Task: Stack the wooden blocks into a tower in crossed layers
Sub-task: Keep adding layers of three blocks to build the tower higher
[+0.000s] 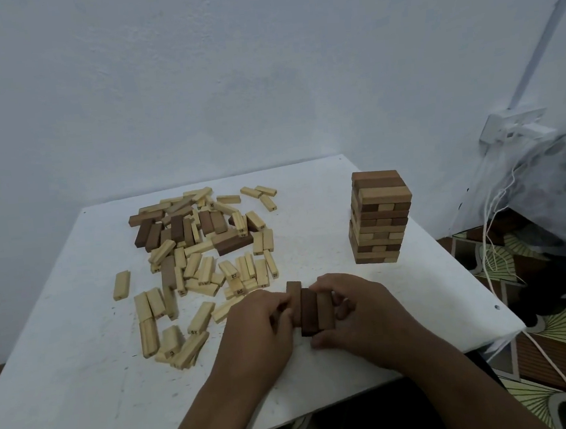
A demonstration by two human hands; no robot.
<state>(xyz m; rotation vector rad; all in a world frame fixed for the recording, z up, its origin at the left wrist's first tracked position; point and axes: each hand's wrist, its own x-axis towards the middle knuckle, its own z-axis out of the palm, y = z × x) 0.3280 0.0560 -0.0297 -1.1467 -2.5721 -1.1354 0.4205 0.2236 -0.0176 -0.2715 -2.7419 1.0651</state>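
A: Wooden blocks (203, 255), mostly loose, heaped on the far-left part of the white counter (83, 368). Pale ones for the most part, a few dark among them.

B: And the tower (379, 216)?

A: Standing on the far right of the counter, well apart from the heap. Many layers already, each crossing the one below, pale and dark mixed. Slightly uneven at the sides, yet upright.

B: Hands?

A: Both at the near edge, close together, around three dark blocks (308, 309) lying side by side on the counter. Left hand (260, 325) curled against the left side of the set, fingers wrapped on the outer block. Right hand (355, 314) curled on the right side, thumb at the near end, fingers over the far end.

B: Why held so?

A: Probably to square the three into one flush layer before lifting. Pressed from both sides, ends lined up, ready to go on top as a unit rather than one at a time.

B: Grip firm?

A: Closed on the blocks from either side; how hard, impossible to tell.

B: Next concern?

A: Likely turning the set crosswise to the top layer, then setting it down gently, so as not to nudge that uneven stack.
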